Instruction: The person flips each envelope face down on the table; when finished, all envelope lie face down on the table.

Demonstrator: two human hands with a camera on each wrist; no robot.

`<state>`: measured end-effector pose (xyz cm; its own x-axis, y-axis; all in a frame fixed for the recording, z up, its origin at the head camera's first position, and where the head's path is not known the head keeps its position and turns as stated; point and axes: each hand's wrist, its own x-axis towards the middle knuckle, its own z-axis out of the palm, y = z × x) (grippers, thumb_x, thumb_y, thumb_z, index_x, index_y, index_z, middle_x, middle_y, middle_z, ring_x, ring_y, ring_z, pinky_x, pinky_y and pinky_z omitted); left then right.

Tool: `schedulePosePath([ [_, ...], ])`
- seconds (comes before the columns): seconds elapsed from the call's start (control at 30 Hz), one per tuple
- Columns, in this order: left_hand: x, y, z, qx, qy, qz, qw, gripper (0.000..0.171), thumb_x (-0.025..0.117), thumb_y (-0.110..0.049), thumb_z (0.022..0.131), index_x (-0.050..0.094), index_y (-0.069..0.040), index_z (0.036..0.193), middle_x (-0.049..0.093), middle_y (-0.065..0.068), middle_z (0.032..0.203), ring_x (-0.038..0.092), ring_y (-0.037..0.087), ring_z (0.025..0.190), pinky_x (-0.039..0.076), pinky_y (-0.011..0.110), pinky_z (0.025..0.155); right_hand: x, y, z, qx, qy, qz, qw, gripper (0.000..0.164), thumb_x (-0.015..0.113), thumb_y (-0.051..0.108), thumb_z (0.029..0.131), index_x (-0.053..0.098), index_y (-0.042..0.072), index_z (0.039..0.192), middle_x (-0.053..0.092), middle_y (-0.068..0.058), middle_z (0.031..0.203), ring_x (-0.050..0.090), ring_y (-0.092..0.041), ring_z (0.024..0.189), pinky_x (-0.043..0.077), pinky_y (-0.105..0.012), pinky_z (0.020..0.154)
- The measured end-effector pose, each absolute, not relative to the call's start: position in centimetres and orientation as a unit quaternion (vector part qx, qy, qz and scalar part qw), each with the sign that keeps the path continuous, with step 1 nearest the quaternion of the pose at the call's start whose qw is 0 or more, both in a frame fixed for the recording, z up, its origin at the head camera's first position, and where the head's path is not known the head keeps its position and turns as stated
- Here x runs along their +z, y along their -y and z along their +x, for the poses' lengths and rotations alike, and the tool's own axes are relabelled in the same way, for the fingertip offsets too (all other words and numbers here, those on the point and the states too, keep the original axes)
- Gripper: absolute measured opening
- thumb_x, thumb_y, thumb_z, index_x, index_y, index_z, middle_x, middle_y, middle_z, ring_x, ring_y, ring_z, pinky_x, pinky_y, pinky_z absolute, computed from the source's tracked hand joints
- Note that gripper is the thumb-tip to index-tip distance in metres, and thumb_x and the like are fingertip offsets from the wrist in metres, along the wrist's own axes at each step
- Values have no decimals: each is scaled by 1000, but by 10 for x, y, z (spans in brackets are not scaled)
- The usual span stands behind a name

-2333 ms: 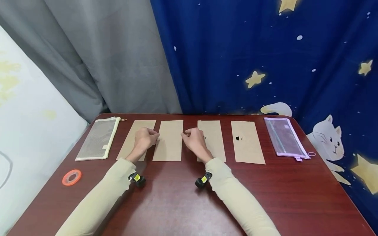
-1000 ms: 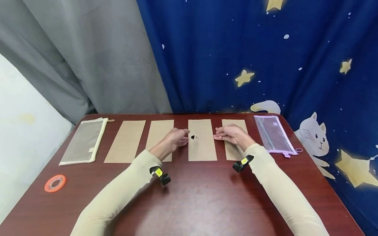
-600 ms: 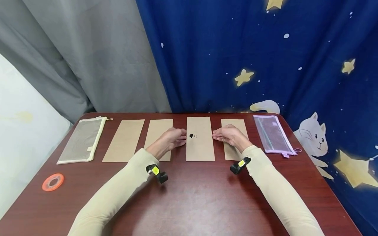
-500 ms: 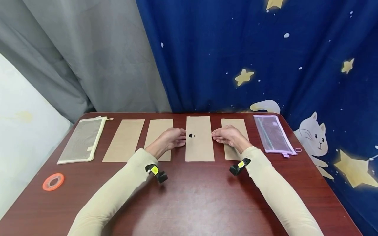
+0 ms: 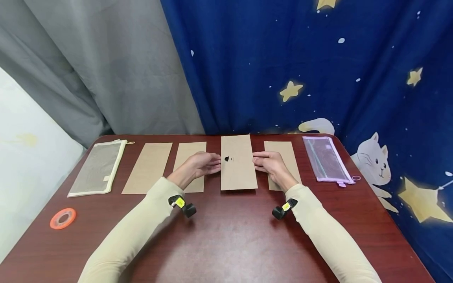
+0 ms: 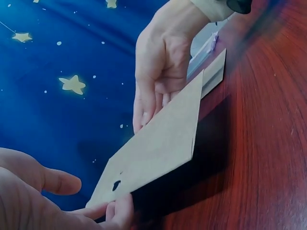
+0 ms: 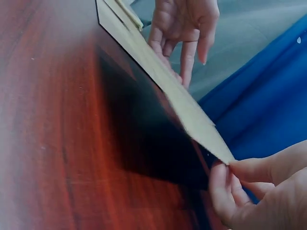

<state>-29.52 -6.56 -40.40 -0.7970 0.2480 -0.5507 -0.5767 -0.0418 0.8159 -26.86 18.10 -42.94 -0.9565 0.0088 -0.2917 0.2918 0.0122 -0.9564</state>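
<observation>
A flat brown kraft-paper rectangle (image 5: 238,173) with a small black hat print is raised off the table, its near edge casting a dark shadow. My left hand (image 5: 201,164) holds its left edge; in the left wrist view the fingertips (image 6: 123,208) lie at the edge beside the print, the thumb apart. On the opposite edge, my right hand (image 5: 271,164) pinches the paper between thumb and fingers, seen closely in the right wrist view (image 7: 264,184). Two similar plain rectangles, a left one (image 5: 146,169) and a nearer one (image 5: 189,147), lie to the left. Another rectangle (image 5: 281,148) lies partly under my right hand.
A cream-edged mesh zip pouch (image 5: 97,167) lies at the table's left, a purple mesh pouch (image 5: 327,159) at its right. An orange ring-shaped roll (image 5: 63,218) sits near the left edge. Curtains (image 5: 141,67) hang behind the table (image 5: 226,243).
Both hands moved right from beside the plain rectangle to the hat-printed one, then took hold of its side edges. It has risen off the table and tilted slightly. The head view shifted too.
</observation>
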Motion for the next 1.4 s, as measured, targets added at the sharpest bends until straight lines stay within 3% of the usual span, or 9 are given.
schedulePosePath([
  [0.13,-400,69,-295,705,-639,-116,286,42,48,-7,104,48,6,144,54,19,134,61,19,100,49,34,112,-434,-181,-267,-713,-684,112,104,44,59,-9,95,58,-3,139,70,-9,114,66,-6,96,61,-22,87],
  [0.23,-396,71,-296,704,-648,-99,272,41,54,-5,102,52,7,141,57,21,136,67,14,89,58,28,98,-437,-181,-267,-724,-673,110,106,44,57,-10,96,57,-3,140,68,-11,118,65,-5,93,59,-17,81],
  [0.43,-391,72,-297,719,-648,-87,237,39,60,3,97,57,11,135,72,7,94,71,8,74,63,22,75,-438,-180,-267,-738,-659,89,115,46,56,-10,96,54,-4,142,68,-8,114,65,-3,89,58,-15,79],
  [0.57,-390,71,-298,729,-639,-90,227,38,63,7,94,60,12,131,73,0,78,71,7,68,63,21,70,-435,-180,-266,-740,-657,86,113,45,56,-9,97,54,-4,142,69,0,103,65,-2,87,58,-16,78],
  [0.9,-385,71,-298,734,-639,-73,219,28,64,13,90,67,12,118,73,3,79,72,8,69,63,22,72,-431,-181,-265,-732,-664,77,131,42,57,-5,98,53,-8,140,70,3,98,65,-3,86,58,-16,80],
  [1.0,-382,71,-297,732,-644,-66,213,26,64,14,89,67,13,116,73,4,80,73,9,68,63,22,72,-428,-180,-265,-705,-695,63,128,37,56,-1,100,55,-12,135,72,-5,102,66,-5,84,60,-19,82],
  [1.13,-379,72,-296,731,-649,-65,202,29,64,15,88,66,14,117,73,5,80,73,10,67,63,23,71,-412,-169,-258,-604,-795,19,55,28,63,8,98,68,-9,120,74,-20,109,72,-20,84,61,-22,80],
  [1.27,-377,71,-295,733,-649,-66,192,34,64,15,89,63,17,122,72,5,80,74,11,67,63,23,71,-389,-145,-240,-463,-883,-64,-46,21,72,18,93,79,4,105,78,-15,102,74,-27,88,59,-27,73],
  [1.4,-374,71,-295,730,-657,-62,178,32,64,13,90,63,17,121,72,5,81,74,10,66,63,23,73,-373,-113,-221,-368,-913,-135,-116,13,75,19,91,82,8,93,76,-8,83,70,-20,78,54,-28,65],
])
